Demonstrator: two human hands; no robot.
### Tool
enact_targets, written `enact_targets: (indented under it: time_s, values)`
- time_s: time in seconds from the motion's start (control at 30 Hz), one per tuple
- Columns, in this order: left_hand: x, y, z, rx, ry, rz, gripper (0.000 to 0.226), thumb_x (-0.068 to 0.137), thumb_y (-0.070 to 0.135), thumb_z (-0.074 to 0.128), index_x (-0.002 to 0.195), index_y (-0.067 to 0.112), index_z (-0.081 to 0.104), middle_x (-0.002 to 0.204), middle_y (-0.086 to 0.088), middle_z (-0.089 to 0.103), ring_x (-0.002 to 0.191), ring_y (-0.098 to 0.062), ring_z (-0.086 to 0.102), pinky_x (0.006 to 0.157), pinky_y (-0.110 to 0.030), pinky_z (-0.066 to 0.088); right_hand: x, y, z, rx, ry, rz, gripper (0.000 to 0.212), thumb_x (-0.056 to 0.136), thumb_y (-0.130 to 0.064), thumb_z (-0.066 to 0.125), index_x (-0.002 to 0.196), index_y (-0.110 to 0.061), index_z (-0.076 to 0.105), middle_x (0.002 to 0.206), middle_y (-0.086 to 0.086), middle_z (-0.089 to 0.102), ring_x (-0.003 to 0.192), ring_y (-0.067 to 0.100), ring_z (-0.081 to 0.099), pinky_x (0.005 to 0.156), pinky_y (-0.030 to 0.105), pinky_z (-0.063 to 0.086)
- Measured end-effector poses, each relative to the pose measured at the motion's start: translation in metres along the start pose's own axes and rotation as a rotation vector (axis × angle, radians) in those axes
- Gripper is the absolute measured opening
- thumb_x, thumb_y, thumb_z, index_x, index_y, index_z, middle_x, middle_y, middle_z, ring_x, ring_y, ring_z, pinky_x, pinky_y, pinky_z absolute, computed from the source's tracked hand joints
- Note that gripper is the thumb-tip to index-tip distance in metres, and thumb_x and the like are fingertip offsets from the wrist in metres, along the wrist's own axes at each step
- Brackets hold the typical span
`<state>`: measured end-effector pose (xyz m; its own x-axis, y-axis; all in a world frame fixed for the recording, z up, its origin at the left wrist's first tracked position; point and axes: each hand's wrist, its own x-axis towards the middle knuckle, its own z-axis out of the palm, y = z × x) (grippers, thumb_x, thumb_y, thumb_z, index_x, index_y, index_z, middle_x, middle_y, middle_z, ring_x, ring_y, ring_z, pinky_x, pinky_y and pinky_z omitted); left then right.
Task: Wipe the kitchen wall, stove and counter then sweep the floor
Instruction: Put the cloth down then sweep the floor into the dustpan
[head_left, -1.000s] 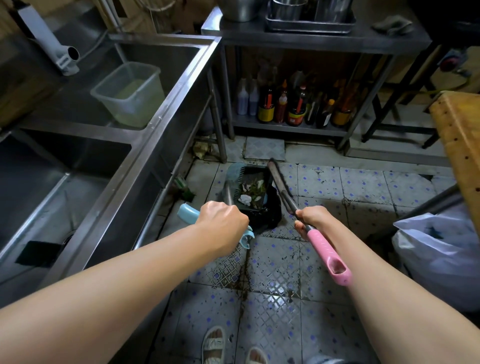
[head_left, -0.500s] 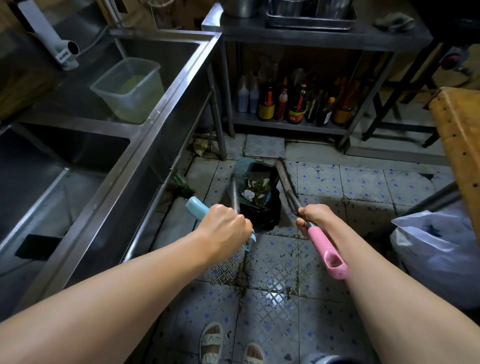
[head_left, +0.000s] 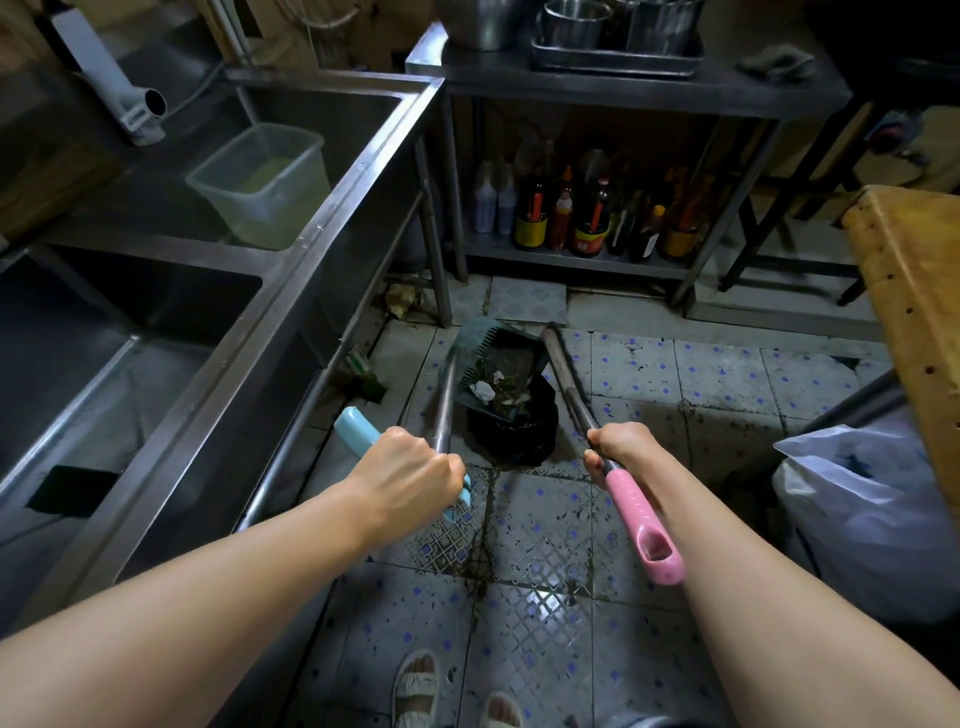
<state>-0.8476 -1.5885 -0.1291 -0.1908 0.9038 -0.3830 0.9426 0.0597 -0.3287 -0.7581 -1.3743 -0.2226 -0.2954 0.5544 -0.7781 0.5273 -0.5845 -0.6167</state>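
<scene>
Nearby: sink left | bottle shelf ahead | white bag right

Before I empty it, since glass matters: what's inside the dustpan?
The dustpan holds white crumpled scraps, greenish bits and dark dirt. Anything buried beneath the pile is covered, so glass can't be ruled out.

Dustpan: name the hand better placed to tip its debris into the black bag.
Left. The left hand already grips the dustpan by its blue handle, and the pan sits right over the black bag. The right hand holds the broom beside it.
</scene>
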Motion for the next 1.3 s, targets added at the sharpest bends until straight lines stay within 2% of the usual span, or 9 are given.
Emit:
enact_targets:
  time_s: [0.13,0.23,0.4,0.6,0.8,1.03,1.1,1.2,1.3]
  values:
    - [0.002,0.005,-0.003,0.026,0.029,0.003,0.022,0.089,0.001,0.033,0.1,0.008,0.05,0.091,-0.005,0.068,0.081,-0.029,0.066,0.049,-0.025,0.024,-0.003,0.002,0.009,0.022,0.025,-0.016,0.011,0.092,0.003,0.045,0.103,-0.001,0.045,0.073,0.014,0.042,0.019,0.01,0.036,0.031,0.014,0.038]
    - [0.001,0.007,-0.006,0.018,0.036,-0.022,0.022,0.089,0.002,0.035,0.101,0.009,0.052,0.093,-0.006,0.069,0.084,-0.03,0.067,0.054,-0.027,0.03,-0.003,0.003,0.01,0.032,0.039,-0.01,0.014,0.092,0.002,0.046,0.105,-0.001,0.046,0.08,0.015,0.045,0.02,0.01,0.037,0.032,0.015,0.039]
    - [-0.001,0.011,-0.007,0.005,0.036,-0.032,0.022,0.089,0.001,0.034,0.101,0.009,0.051,0.094,-0.006,0.069,0.085,-0.03,0.067,0.049,-0.025,0.022,-0.005,0.01,0.005,0.008,0.052,-0.024,0.015,0.091,0.003,0.046,0.105,0.0,0.047,0.093,0.018,0.047,0.023,0.011,0.039,0.032,0.015,0.04]
    - [-0.006,0.016,-0.004,0.065,0.038,0.022,0.021,0.088,0.0,0.034,0.099,0.008,0.051,0.088,-0.005,0.067,0.078,-0.028,0.066,0.056,-0.028,0.032,-0.011,0.011,-0.008,-0.01,0.0,-0.008,0.009,0.093,0.001,0.043,0.101,-0.002,0.046,0.07,0.012,0.044,0.02,0.009,0.037,0.031,0.014,0.037]
    - [0.004,0.024,-0.014,0.137,0.042,0.075,0.02,0.088,-0.002,0.037,0.098,0.007,0.052,0.087,-0.004,0.066,0.077,-0.026,0.066,0.046,-0.024,0.017,-0.019,0.013,0.002,0.028,-0.005,-0.02,0.012,0.093,0.003,0.043,0.104,-0.003,0.044,0.072,0.014,0.043,0.019,0.009,0.037,0.032,0.014,0.038]
    - [0.004,0.022,-0.014,0.189,0.003,0.058,0.02,0.088,-0.002,0.037,0.098,0.007,0.052,0.081,-0.003,0.063,0.075,-0.024,0.065,0.047,-0.022,0.018,-0.017,0.015,0.0,0.07,-0.005,-0.039,0.015,0.092,0.005,0.045,0.105,-0.001,0.042,0.08,0.016,0.044,0.021,0.01,0.037,0.033,0.015,0.039]
    - [0.002,0.023,-0.013,0.182,-0.007,0.046,0.02,0.088,-0.002,0.037,0.097,0.006,0.052,0.074,-0.002,0.057,0.075,-0.024,0.065,0.047,-0.023,0.017,-0.018,0.018,-0.002,0.065,-0.015,-0.034,0.007,0.092,0.003,0.044,0.098,-0.001,0.044,0.079,0.016,0.044,0.02,0.009,0.036,0.033,0.014,0.038]
    - [0.002,0.02,-0.008,0.183,-0.01,0.019,0.019,0.088,0.001,0.039,0.096,0.008,0.054,0.081,-0.001,0.066,0.071,-0.024,0.067,0.045,-0.023,0.016,-0.017,0.02,-0.002,0.059,-0.025,-0.026,0.005,0.093,0.002,0.044,0.089,-0.001,0.044,0.076,0.014,0.044,0.019,0.008,0.036,0.032,0.013,0.037]
    - [-0.003,0.021,-0.016,0.134,-0.068,0.016,0.006,0.073,0.008,0.06,0.077,0.011,0.058,0.062,-0.002,0.064,0.053,-0.021,0.063,0.046,-0.019,0.018,-0.018,0.023,-0.004,0.05,-0.015,-0.015,0.007,0.093,0.002,0.044,0.099,-0.001,0.045,0.076,0.015,0.045,0.02,0.008,0.037,0.032,0.014,0.038]
